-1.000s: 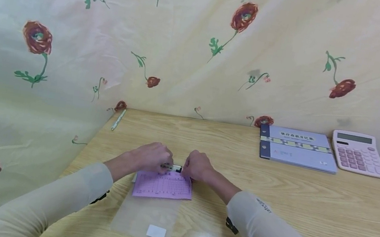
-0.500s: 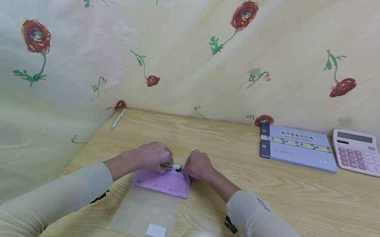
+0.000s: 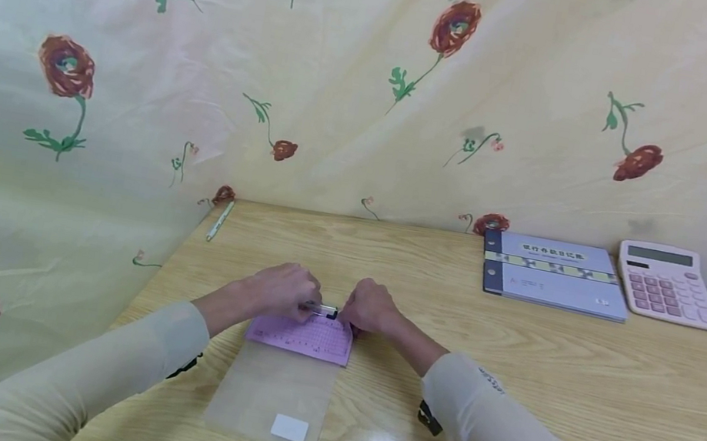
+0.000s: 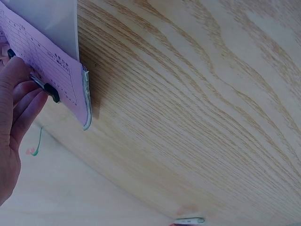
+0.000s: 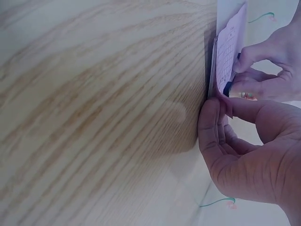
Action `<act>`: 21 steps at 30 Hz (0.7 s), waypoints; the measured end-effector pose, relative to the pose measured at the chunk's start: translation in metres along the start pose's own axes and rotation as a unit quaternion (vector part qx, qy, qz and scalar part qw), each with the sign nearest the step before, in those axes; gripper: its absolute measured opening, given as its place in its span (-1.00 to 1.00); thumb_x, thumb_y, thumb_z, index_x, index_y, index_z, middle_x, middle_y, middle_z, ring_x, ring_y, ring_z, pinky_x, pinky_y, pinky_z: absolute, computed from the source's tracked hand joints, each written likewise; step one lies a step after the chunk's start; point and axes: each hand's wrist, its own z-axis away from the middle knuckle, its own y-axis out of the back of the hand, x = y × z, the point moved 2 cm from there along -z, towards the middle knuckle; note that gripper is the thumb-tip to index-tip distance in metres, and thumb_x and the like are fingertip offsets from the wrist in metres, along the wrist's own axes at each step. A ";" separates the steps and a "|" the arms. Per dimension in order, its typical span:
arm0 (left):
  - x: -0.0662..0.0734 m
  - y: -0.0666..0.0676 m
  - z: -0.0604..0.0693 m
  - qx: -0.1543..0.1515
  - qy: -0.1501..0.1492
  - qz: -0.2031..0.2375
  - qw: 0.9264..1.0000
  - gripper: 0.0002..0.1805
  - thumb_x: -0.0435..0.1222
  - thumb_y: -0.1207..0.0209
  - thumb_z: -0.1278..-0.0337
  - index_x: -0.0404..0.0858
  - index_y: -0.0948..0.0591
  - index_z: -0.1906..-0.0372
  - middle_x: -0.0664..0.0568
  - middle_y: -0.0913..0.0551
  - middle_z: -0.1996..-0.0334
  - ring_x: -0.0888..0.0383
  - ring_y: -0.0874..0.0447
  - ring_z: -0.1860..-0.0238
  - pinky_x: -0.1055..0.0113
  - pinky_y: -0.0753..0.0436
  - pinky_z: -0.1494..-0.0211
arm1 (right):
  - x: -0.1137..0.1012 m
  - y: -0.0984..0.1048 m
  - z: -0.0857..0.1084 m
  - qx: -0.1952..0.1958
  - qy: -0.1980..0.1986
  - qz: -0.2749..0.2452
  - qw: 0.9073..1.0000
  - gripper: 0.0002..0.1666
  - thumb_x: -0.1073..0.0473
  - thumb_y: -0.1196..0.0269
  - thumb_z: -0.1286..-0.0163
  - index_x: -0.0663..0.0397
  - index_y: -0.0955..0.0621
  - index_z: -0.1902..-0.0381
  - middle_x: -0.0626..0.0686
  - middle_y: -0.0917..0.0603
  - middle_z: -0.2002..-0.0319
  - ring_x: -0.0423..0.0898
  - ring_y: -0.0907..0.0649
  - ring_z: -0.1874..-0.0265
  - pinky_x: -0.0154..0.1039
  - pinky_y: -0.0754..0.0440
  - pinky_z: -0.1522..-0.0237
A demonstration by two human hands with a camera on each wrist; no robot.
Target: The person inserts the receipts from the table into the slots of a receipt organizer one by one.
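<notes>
A translucent clipboard [image 3: 258, 392] lies on the table, with a purple pad of printed forms [image 3: 306, 337] over its far end. My left hand [image 3: 286, 289] pinches the metal clip [image 3: 326, 311] at that end; black tips show on the clip [image 4: 51, 92] in the left wrist view. Opposite it, my right hand [image 3: 370, 307] pinches the pad's far right corner between thumb and fingers. In the right wrist view the pad's corner bends up slightly at the right hand [image 5: 254, 146]. Fingers partly hide the clip and the pad's far edge.
A white label [image 3: 290, 428] sits on the clipboard's near end. At the far left lies a pen [image 3: 220, 221]. A blue ledger book [image 3: 555, 276] and a pink calculator [image 3: 669, 285] are at the back right. Flowered cloth [image 3: 346, 94] hangs behind the table.
The purple pad has slid away from me, farther under the clip, and shifted slightly left. More of the clipboard shows below it. Both hands have stayed nearly in place.
</notes>
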 end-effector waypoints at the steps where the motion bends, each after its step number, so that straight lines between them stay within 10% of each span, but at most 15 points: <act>1: 0.000 0.000 0.000 0.002 0.000 0.000 1.000 -0.93 -0.38 -0.44 -0.10 -0.19 -0.83 0.30 0.11 -0.73 0.41 0.32 -0.45 0.51 0.50 -0.53 0.40 | 0.000 0.001 0.001 -0.002 -0.002 -0.004 1.000 -0.85 0.30 -0.47 -0.27 0.19 -0.78 0.50 0.02 -0.70 0.68 -0.16 -0.66 0.69 -0.37 -0.63 0.57; 21: 0.001 0.000 0.001 0.004 0.001 0.014 1.000 -0.92 -0.40 -0.43 -0.12 -0.20 -0.84 0.28 0.08 -0.77 0.38 0.33 -0.48 0.51 0.51 -0.55 0.38 | 0.003 0.001 0.002 0.023 -0.005 -0.044 0.999 -0.89 0.36 -0.51 -0.26 0.24 -0.79 0.46 0.01 -0.71 0.68 -0.12 -0.71 0.69 -0.34 -0.69 0.55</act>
